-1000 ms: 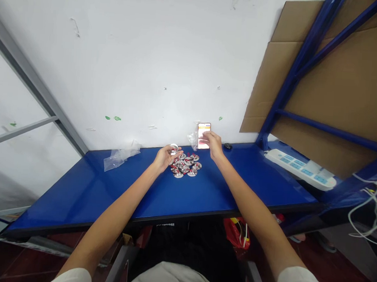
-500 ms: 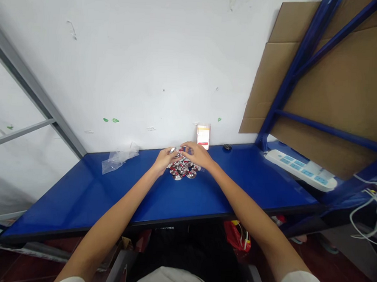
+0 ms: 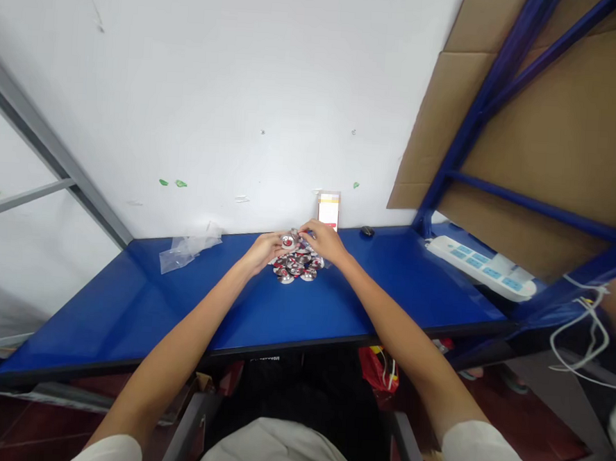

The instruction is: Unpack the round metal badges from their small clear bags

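My left hand (image 3: 263, 251) is closed on a shiny round metal disc (image 3: 288, 241) with a red mark at its middle, tilted so that its face shows. My right hand (image 3: 325, 240) is beside it, thumb and fingers drawn together at the disc's right edge. Whatever is between those fingertips is too small to make out. Below both hands lies a loose pile of similar silver discs with red parts (image 3: 295, 263), on the blue table (image 3: 303, 317). The hands partly cover the back of the pile.
Behind my right hand a lit phone (image 3: 328, 214) leans against the white wall (image 3: 243, 101). A clear plastic bag (image 3: 189, 247) lies at left. To the right are a small black object (image 3: 367, 231), a white power strip (image 3: 480, 267) and a blue frame (image 3: 465, 136) backed with cardboard.
The disc in my left hand has turned, so its red-marked face shows more. My right hand stays close by with its fingers bent. The whole view has shifted slightly.
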The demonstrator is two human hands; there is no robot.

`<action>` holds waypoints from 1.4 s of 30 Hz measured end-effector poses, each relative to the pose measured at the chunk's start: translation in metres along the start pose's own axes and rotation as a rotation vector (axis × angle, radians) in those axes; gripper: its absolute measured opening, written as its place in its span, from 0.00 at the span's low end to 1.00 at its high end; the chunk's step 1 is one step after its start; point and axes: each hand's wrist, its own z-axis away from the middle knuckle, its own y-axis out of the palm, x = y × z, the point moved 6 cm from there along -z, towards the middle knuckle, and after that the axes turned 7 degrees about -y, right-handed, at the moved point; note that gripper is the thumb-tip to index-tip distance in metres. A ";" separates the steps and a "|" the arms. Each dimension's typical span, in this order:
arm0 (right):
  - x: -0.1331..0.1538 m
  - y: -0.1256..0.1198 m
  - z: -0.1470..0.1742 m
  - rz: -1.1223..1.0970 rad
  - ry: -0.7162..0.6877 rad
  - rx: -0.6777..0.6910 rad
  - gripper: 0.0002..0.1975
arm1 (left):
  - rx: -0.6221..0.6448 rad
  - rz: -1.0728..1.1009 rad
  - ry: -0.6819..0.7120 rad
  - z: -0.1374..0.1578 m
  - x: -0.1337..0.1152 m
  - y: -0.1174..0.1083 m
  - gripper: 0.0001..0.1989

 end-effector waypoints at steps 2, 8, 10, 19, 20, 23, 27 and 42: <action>-0.005 -0.005 0.001 0.031 0.028 -0.010 0.07 | -0.040 -0.021 0.003 -0.002 0.000 -0.009 0.15; -0.027 -0.012 0.008 0.172 0.132 0.053 0.07 | -0.280 -0.301 0.155 -0.009 -0.010 -0.053 0.13; -0.032 -0.008 0.011 0.210 0.146 0.115 0.07 | -0.369 -0.607 0.256 -0.009 -0.019 -0.062 0.13; -0.041 0.014 0.014 0.225 0.140 0.267 0.09 | -0.364 -1.430 0.337 -0.017 -0.017 -0.061 0.18; -0.042 0.015 0.014 0.219 0.141 0.269 0.09 | -0.347 -1.439 0.335 -0.017 -0.016 -0.061 0.17; -0.045 0.017 0.015 0.195 0.140 0.267 0.10 | -0.273 -1.393 0.316 -0.017 -0.015 -0.059 0.15; -0.049 0.018 0.015 0.145 0.150 0.261 0.09 | -0.175 -1.299 0.280 -0.013 -0.015 -0.055 0.15; -0.050 0.019 0.015 0.134 0.103 0.249 0.08 | -0.039 -1.132 0.148 -0.010 -0.009 -0.046 0.22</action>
